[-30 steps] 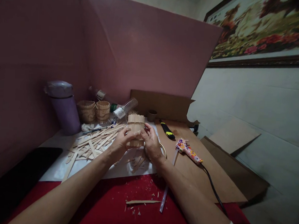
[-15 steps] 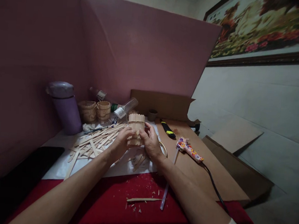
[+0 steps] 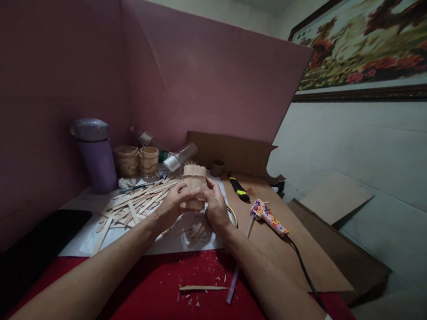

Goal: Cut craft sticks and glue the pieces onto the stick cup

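Note:
Between my two hands is a small cup made of upright wooden craft sticks [image 3: 195, 172], with a thin twisted band round its upper part. My left hand [image 3: 174, 203] grips its left side, thumb across the front. On the right side my right hand [image 3: 214, 205] holds it, thumb on the front and fingers behind. The cup is upright, raised over white paper [image 3: 80, 236]. A heap of loose craft sticks [image 3: 137, 206] lies left of my left hand. Partly behind my right hand shows a gold-coloured ring [image 3: 233, 215].
At right, a flowered glue gun [image 3: 269, 217] with a glue stick [image 3: 233, 283] and a black-yellow utility knife [image 3: 238, 188] rest near or on cardboard [image 3: 294, 256]. Farther back stand a purple tumbler [image 3: 97, 159], two decorated cups [image 3: 148, 161], plastic bottles [image 3: 179, 157] and a small pot [image 3: 217, 167].
The camera view has shifted slightly, so the scene sits a little lower. Both hands keep hold of the cup in nearly the same place.

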{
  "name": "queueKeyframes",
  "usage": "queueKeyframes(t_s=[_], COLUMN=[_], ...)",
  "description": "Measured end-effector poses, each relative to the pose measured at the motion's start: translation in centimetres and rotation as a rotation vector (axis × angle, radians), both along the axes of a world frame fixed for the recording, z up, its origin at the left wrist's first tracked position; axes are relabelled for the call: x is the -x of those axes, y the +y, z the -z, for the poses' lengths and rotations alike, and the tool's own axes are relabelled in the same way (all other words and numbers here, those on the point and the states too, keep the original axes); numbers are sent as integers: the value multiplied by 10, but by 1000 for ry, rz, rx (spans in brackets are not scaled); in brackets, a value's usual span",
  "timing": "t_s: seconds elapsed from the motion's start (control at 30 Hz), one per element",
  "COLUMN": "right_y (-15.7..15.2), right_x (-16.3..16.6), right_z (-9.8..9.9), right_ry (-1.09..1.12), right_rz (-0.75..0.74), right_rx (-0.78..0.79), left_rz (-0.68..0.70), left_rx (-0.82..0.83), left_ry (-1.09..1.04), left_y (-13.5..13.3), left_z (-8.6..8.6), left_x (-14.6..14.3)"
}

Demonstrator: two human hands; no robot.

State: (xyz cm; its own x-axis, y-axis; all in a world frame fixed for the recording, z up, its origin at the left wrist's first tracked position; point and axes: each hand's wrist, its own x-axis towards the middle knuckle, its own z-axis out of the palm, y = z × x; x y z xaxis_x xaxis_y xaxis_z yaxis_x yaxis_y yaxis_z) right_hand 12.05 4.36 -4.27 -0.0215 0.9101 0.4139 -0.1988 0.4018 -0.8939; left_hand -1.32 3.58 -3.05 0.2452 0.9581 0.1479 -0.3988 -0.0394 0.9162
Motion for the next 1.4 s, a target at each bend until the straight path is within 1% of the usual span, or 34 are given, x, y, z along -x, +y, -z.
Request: queueKeyframes(t_s=[0.1,0.23,0.47,0.6,0.83,0.97,1.07,1.2,1.3,1.4], right_y=[0,4,5,6,3,2,3,2,0,-3], right_x=[1,4,3,3,4,5,6,6,6,6], right_z=[0,6,5,7,6,4,5,6,4,0], right_ry=[10,6,-5,-2,6,17,45,60,49,67], right_rz=[-12,6,24,12,35,43,35,14,38,98], right_rx=[-3,-12,15,2,-15,-30,-13,-4,-2,11], left_rz=[-15,-46,19,26,6,-27,-47,-72,4,158], left_rx=[0,7,-2,-11,-34,9,29,41,71,145], left_ry=[30,42,-55,-44,-42,-36,-30,-39,-119,-275], left_y=[0,-1,-2,-2,-3,-1,1,0,-5,-7], left_z=[1,2,0,0,-1,2,4,-1,-10,-18], left_x=[0,-1,-1,0,-2,-2,-3,-4,0,10])
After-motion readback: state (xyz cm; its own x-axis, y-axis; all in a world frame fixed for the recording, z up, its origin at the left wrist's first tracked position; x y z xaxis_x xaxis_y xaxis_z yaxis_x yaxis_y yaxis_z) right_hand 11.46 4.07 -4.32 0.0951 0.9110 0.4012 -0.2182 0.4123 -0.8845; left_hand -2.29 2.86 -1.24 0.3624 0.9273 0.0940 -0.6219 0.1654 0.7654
